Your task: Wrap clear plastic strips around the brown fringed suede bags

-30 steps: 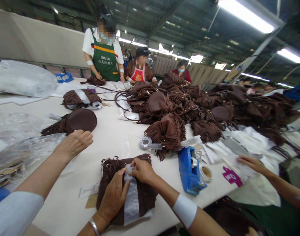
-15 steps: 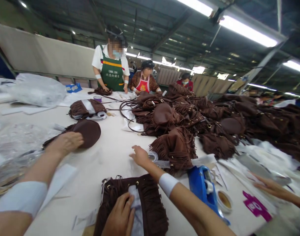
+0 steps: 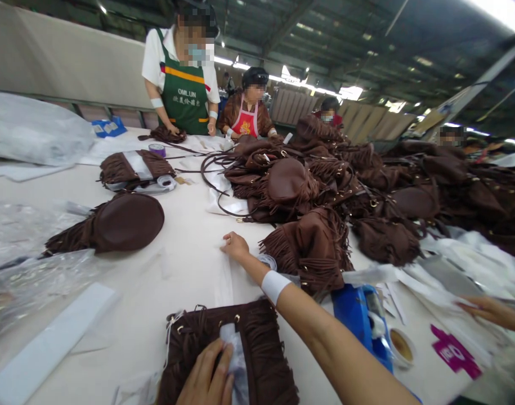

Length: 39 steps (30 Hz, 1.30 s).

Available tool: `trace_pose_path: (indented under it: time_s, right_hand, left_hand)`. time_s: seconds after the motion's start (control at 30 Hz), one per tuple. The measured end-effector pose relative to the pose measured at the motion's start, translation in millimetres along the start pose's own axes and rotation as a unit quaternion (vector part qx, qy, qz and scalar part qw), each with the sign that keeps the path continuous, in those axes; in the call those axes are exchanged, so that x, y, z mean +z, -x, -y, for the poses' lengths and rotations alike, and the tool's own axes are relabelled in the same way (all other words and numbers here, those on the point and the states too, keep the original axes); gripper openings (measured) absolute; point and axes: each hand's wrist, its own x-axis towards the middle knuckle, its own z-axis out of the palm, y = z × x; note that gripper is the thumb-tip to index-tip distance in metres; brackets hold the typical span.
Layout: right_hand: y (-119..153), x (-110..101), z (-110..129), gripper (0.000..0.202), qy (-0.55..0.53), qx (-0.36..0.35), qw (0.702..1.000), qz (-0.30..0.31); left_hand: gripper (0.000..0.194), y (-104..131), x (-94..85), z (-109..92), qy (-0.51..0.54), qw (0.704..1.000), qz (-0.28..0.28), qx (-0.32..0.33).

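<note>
My left hand [image 3: 206, 374] rests with extended fingers on a dark brown fringed bag [image 3: 263, 343] at the bottom centre. Its fingertips lie on a pale translucent wrap [image 3: 240, 365] running down the bag's middle. Gold eyelets line the bag's top edge. Beyond the bag, my right hand [image 3: 236, 247] is closed in a pinch on a translucent strip [image 3: 224, 281], faint against the white table and leading back towards the bag. Beside that wrist is a roll of clear tape [image 3: 267, 261], partly hidden by the arm. A second fringed bag [image 3: 310, 247] lies just right of it.
A large pile of brown bags [image 3: 291, 180] covers the table's far right. A round-based bag [image 3: 128, 222] and a wrapped one [image 3: 134, 169] lie left. Nearby right are a blue tape dispenser [image 3: 358, 320] and a co-worker's hand [image 3: 489, 309]. Aproned co-workers [image 3: 181, 84] stand opposite.
Another person's arm has withdrawn from the round-based bag on the left. The view has shifted downward. My left hand stays on the bag; my right hand remains extended.
</note>
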Motion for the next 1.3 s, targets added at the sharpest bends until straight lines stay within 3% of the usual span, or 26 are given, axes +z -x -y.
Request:
trace_pose_path:
  time_s: [0.3,0.63,0.87,1.0,1.13,1.2,1.3]
  right_hand:
    - [-4.4,2.9,-1.0,0.03,-0.051,0.006,0.998,-0.03]
    - [-12.8,3.5,-4.3,0.028,-0.077,0.019,0.997,-0.003]
    - [3.9,-22.7,15.0,0.025,-0.113,-0.019,0.993,0.003]
    - [53.8,-61.3,39.9,0.019,-0.134,-0.079,0.987,-0.037]
    - [148.1,-94.1,53.0,0.01,-0.133,-0.118,0.982,-0.067]
    - [203.7,-97.1,50.1,0.009,-0.117,-0.141,0.98,-0.072]
    - [278.9,-81.4,33.2,0.01,-0.097,-0.189,0.973,-0.093]
  left_hand:
    - [0.035,4.4,2.8,1.8,0.019,1.0,0.02,-0.011]
    - [0.037,-2.8,-9.0,-3.0,0.054,0.998,0.024,-0.031]
    - [0.041,-5.8,-17.5,-6.8,0.071,0.994,0.037,-0.068]
    - [0.039,-12.0,-23.0,-12.0,0.09,0.991,0.018,-0.094]
    - [0.036,-17.3,-28.7,-18.8,0.113,0.986,0.011,-0.118]
    - [0.034,-18.8,-31.6,-21.2,0.126,0.983,0.023,-0.134]
    - [0.031,-20.5,-35.9,-21.8,0.152,0.976,0.032,-0.15]
